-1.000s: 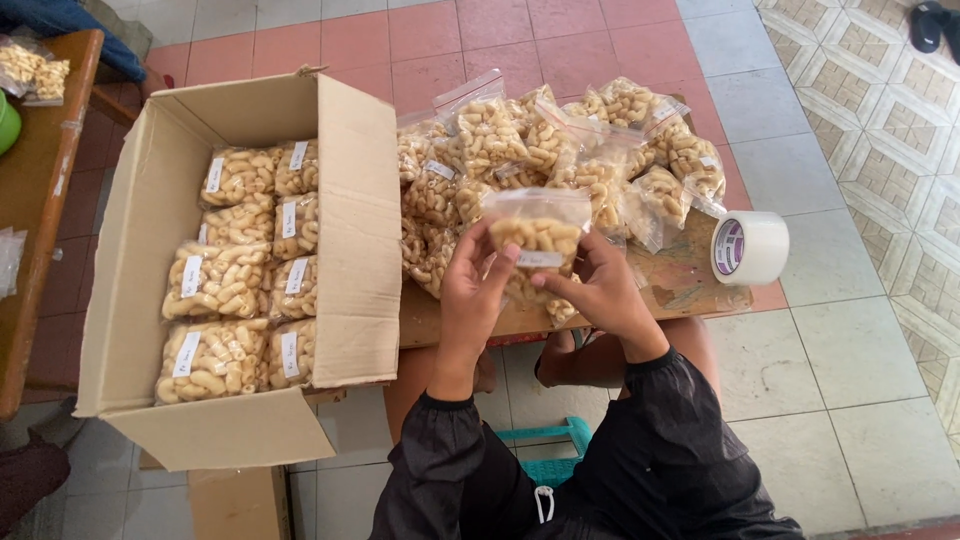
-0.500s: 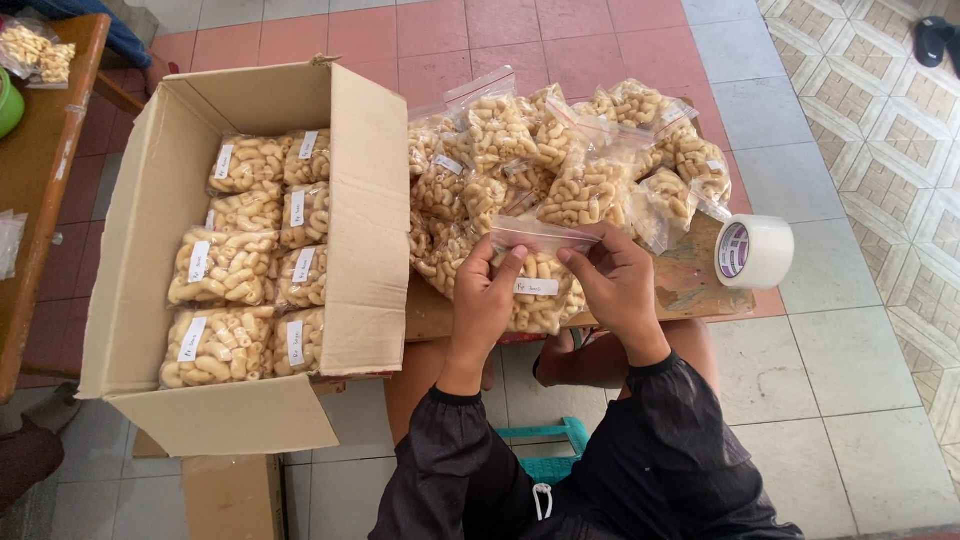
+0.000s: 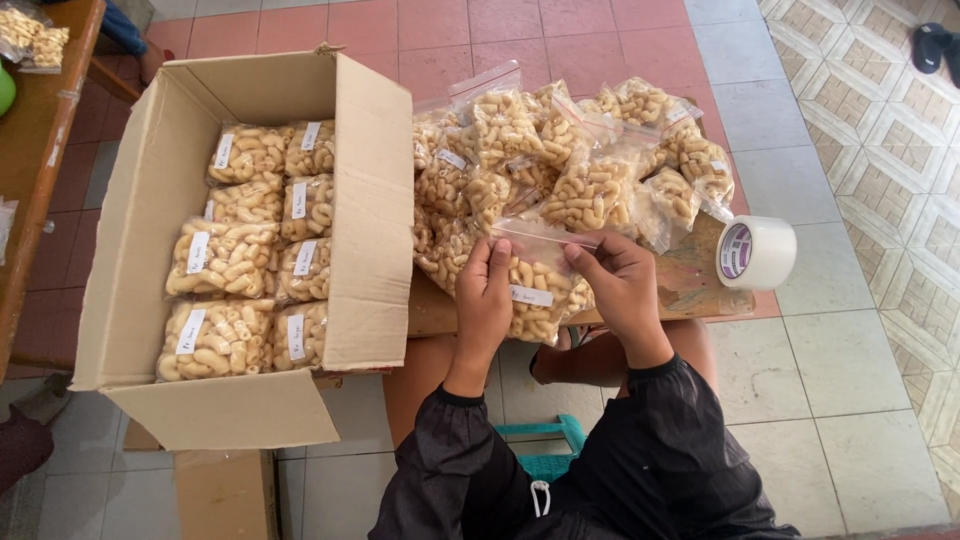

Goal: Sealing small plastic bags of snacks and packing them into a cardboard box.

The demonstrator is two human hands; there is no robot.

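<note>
Head view: left hand point(image 3: 484, 295) and right hand point(image 3: 622, 288), fingers pinching crinkly clear snack bag point(image 3: 535, 290) of knobbly crackers.

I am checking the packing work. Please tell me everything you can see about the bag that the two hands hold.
The bag is clear plastic, filled with pale yellow curled snacks, and has a small white label on its front. It is held flat, low over the wooden board, in front of the pile of bags. The left hand grips its left side and the right hand pinches its top edge.
</note>
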